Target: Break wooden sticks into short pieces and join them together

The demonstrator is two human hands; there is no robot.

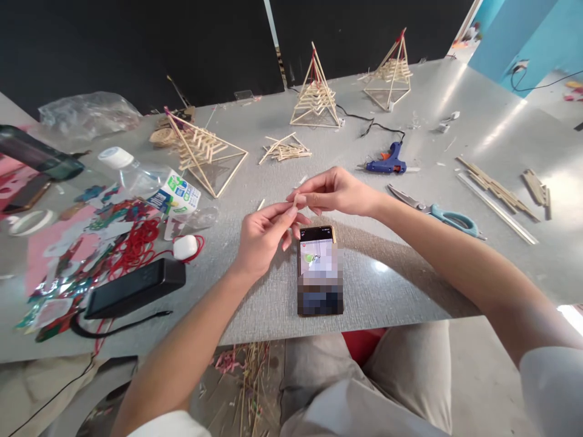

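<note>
My left hand point(268, 233) and my right hand point(337, 193) meet over the grey table, fingertips pinched together on a small pale piece point(296, 203), mostly hidden by the fingers. Just below them lies a phone point(317, 273) with its screen lit. Beyond my hands sits a small pile of short sticks point(285, 149). Three pyramid-shaped stick frames stand behind: one at the left point(200, 149), one in the middle point(314, 97) and one at the right point(389, 79). A blue glue gun point(387, 161) rests to the right of my right hand.
Teal-handled scissors point(455, 220) lie by my right forearm, with longer sticks point(496, 185) further right. At the left are a plastic bottle point(155, 182), red cord point(136, 243), a white case point(185, 247), a black device point(136, 288) and shiny scraps point(68, 273).
</note>
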